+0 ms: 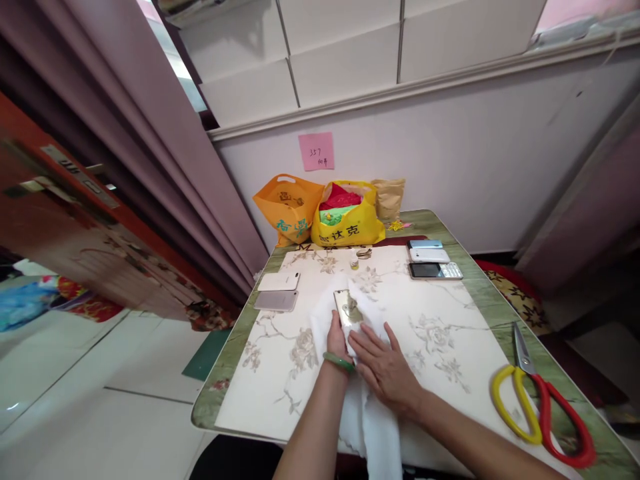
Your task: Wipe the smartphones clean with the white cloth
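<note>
A gold phone with a shiny, patterned surface lies over a white cloth near the middle of the table. My left hand, a green bangle at its wrist, grips the phone's lower left side; part of its fingers is hidden under the phone and cloth. Stretched and slightly apart, the fingers of my right hand rest at the phone's lower right corner, over the cloth. The cloth hangs down between my forearms towards the table's front edge.
Left of the cloth lie a white phone and a pale phone or case. Several phones, including a keypad phone, lie at the right. Large scissors rest at the right edge. An orange bag and yellow bag stand behind.
</note>
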`<move>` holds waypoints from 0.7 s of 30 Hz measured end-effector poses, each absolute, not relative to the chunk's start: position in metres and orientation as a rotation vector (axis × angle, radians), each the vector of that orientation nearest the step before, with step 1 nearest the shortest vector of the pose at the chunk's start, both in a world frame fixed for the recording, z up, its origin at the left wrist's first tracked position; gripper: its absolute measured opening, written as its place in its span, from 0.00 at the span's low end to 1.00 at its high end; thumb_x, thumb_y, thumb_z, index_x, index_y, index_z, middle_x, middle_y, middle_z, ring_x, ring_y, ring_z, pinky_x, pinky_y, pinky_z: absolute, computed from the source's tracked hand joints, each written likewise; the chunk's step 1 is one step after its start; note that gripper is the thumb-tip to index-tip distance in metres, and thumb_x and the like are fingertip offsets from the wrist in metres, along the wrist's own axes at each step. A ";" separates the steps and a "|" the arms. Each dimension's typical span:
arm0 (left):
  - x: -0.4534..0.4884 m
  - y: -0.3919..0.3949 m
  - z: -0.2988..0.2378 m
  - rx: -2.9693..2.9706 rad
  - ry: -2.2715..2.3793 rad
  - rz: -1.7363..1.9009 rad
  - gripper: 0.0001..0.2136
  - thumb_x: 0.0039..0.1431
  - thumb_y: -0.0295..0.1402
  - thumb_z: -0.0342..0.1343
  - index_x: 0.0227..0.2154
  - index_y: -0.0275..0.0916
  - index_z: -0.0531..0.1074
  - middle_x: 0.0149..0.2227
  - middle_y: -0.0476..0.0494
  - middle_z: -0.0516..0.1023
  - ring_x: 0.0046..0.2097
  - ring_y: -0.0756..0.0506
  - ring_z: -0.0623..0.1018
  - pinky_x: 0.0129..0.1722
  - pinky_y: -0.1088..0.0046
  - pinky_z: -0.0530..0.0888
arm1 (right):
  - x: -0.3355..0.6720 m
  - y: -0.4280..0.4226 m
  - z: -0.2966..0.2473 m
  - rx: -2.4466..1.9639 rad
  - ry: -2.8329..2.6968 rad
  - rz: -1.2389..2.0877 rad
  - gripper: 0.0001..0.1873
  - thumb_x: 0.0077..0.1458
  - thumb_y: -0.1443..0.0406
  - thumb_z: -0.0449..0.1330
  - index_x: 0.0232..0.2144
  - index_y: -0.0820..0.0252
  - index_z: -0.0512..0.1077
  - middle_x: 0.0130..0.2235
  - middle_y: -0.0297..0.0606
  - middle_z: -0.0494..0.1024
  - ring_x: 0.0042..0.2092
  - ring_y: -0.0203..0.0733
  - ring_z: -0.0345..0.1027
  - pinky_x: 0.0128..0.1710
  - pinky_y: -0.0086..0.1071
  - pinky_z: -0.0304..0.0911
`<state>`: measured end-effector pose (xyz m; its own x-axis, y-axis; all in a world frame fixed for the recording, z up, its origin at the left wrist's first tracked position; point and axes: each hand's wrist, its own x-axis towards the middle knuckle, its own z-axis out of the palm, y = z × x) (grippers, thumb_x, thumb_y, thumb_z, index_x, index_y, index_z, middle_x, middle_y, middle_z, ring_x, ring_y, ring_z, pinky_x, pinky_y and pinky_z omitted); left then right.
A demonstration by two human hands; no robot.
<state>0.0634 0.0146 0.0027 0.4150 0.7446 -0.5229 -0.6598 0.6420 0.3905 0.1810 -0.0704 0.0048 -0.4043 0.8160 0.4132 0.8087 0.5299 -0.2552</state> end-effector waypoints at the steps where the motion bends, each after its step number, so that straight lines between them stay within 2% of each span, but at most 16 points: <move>1: 0.063 0.015 0.002 0.135 0.729 0.908 0.25 0.61 0.49 0.48 0.45 0.30 0.73 0.39 0.34 0.80 0.45 0.39 0.79 0.47 0.63 0.75 | 0.182 -0.067 0.005 -1.330 -2.274 0.029 0.27 0.65 0.59 0.47 0.65 0.53 0.52 0.63 0.36 0.61 0.66 0.47 0.47 0.65 0.53 0.24; 5: 0.065 0.018 0.000 0.136 0.721 1.017 0.22 0.63 0.45 0.46 0.46 0.31 0.73 0.40 0.35 0.80 0.47 0.41 0.78 0.50 0.64 0.73 | 0.187 -0.047 0.004 -1.524 -2.115 0.023 0.25 0.66 0.60 0.47 0.63 0.53 0.56 0.61 0.37 0.65 0.65 0.49 0.51 0.64 0.58 0.25; 7: 0.065 0.018 0.001 0.128 0.718 1.014 0.22 0.63 0.46 0.46 0.46 0.33 0.73 0.42 0.36 0.80 0.48 0.40 0.78 0.50 0.62 0.73 | 0.185 -0.047 0.005 -1.608 -2.035 -0.018 0.24 0.65 0.60 0.47 0.62 0.54 0.59 0.60 0.39 0.67 0.65 0.52 0.50 0.64 0.60 0.26; 12: 0.058 0.013 0.007 0.132 0.665 0.871 0.24 0.60 0.49 0.49 0.46 0.32 0.74 0.41 0.35 0.80 0.48 0.38 0.78 0.49 0.61 0.74 | 0.176 -0.060 0.006 -1.390 -2.273 -0.072 0.28 0.64 0.60 0.48 0.65 0.53 0.52 0.63 0.35 0.61 0.67 0.49 0.45 0.65 0.56 0.21; 15: 0.057 0.014 0.008 0.131 0.653 0.941 0.23 0.61 0.49 0.49 0.46 0.34 0.74 0.42 0.36 0.80 0.47 0.40 0.78 0.49 0.63 0.74 | 0.179 -0.058 0.005 -1.525 -2.182 -0.114 0.27 0.65 0.62 0.46 0.65 0.52 0.52 0.62 0.33 0.63 0.67 0.50 0.45 0.64 0.57 0.17; 19: 0.058 0.017 0.006 0.098 0.695 0.886 0.25 0.59 0.51 0.49 0.47 0.35 0.74 0.42 0.36 0.80 0.47 0.39 0.79 0.48 0.62 0.75 | 0.184 -0.052 0.006 -1.417 -2.288 -0.112 0.27 0.64 0.62 0.48 0.65 0.50 0.52 0.63 0.33 0.62 0.67 0.49 0.43 0.65 0.56 0.23; 21: 0.057 0.017 0.005 0.099 0.688 0.866 0.27 0.58 0.53 0.50 0.49 0.35 0.73 0.42 0.35 0.80 0.47 0.38 0.79 0.47 0.61 0.75 | 0.184 -0.051 0.008 -1.439 -2.262 -0.117 0.27 0.64 0.62 0.49 0.64 0.49 0.53 0.62 0.32 0.64 0.67 0.49 0.44 0.65 0.57 0.23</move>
